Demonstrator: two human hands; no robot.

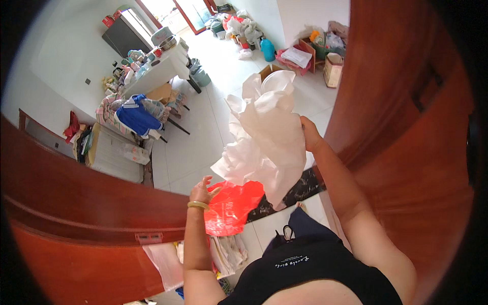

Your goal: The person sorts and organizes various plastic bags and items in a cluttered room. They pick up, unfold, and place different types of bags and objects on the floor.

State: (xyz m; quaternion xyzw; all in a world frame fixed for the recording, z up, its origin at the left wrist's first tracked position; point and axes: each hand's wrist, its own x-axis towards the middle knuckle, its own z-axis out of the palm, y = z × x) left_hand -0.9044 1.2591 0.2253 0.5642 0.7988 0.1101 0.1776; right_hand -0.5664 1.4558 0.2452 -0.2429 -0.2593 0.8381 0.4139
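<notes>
My right hand (310,133) grips the right edge of a large crumpled sheet of thin white material (267,129), paper or cloth, which hangs in folds before me. At the lower left, my left hand (204,192), with a pale bangle on its wrist, is raised beside a red plastic bag (234,209). Its thumb lies at the bag's upper left edge with the fingers spread; whether it pinches the bag is unclear. The white sheet's lower folds meet or overlap the bag's top edge.
I stand at a doorway with a dark stone threshold (305,187) between brown wooden door panels (411,152). Beyond are a cluttered table (152,76), a chair with a blue jacket (139,116), a cardboard box (268,70) and a blue container (268,50). Stacked bags (228,255) lie below my left arm.
</notes>
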